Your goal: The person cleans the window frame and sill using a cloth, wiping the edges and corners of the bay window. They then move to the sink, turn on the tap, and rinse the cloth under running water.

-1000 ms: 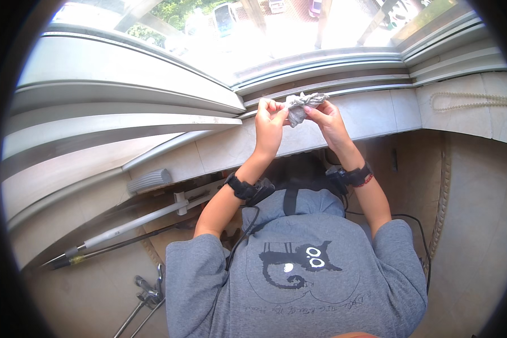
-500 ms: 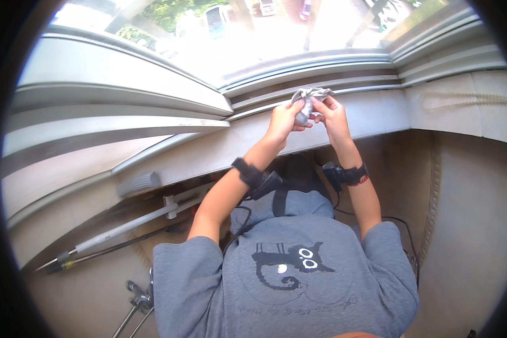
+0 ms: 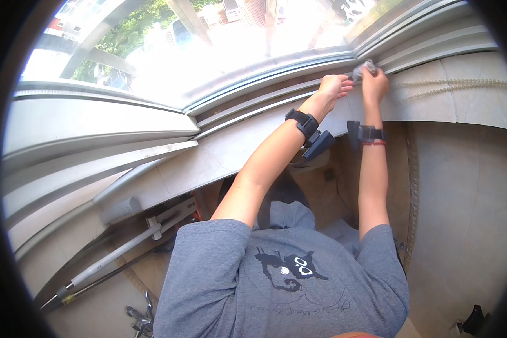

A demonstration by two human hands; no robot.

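Both hands up at the window track.

I see my right hand point(image 3: 374, 85) pinching a small grey rag point(image 3: 364, 68) against the window track point(image 3: 265, 101), which runs left-right; my left hand point(image 3: 333, 85), just beside, looks loosely curled, maybe empty.

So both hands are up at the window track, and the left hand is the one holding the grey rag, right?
Not quite: the head view shows the grey rag bunched in the right hand. The left hand rests beside it. Both are up at the window track.
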